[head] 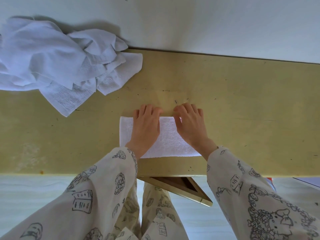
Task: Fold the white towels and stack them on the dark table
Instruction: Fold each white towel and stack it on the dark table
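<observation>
White terry, folded into a rectangle, the towel [170, 138] lies near the front edge of the yellowish surface [242, 104] beneath your left hand [146, 126] and right hand [191, 124], both pressing flat with fingers extended over its far edge, while unfolded towels [57, 61] heap at the far left corner.
</observation>
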### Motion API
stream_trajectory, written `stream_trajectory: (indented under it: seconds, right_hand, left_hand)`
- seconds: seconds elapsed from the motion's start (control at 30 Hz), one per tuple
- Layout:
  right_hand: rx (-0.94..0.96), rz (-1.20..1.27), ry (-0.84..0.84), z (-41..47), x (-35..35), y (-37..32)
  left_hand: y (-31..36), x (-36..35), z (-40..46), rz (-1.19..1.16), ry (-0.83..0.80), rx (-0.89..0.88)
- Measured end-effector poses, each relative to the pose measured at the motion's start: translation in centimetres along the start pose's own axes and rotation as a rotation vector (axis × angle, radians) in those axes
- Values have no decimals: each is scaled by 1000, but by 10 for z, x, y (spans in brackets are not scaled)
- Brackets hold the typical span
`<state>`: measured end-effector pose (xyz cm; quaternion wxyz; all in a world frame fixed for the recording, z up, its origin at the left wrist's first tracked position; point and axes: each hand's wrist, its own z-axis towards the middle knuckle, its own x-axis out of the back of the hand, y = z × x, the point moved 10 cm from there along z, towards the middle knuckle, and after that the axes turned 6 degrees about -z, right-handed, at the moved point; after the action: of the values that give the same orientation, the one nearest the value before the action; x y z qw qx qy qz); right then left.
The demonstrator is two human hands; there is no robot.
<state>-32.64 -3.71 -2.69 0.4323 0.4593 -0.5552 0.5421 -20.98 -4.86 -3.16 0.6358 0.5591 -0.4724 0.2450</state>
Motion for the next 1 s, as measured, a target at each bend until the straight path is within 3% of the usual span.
stream_trajectory:
  seconds: [0.1, 0.33, 0.83, 0.93, 1.0]
  right_hand:
    - [6, 43, 134, -28, 6, -13]
    - [102, 20, -33, -64, -40, -31]
    - [47, -210, -114, -59, -50, 5]
    - [34, -218, -136, -59, -50, 5]
    - [16, -214, -137, -60, -47, 5]
  left_hand:
    - [-1, 1, -31, 51, 42, -53]
    - [-18, -34, -66, 190, -128, -123]
    - [-41, -30, -60, 292, -188, -65]
    - [-41, -26, -58, 184, -210, -59]
    - [-43, -9, -58, -2, -128, -25]
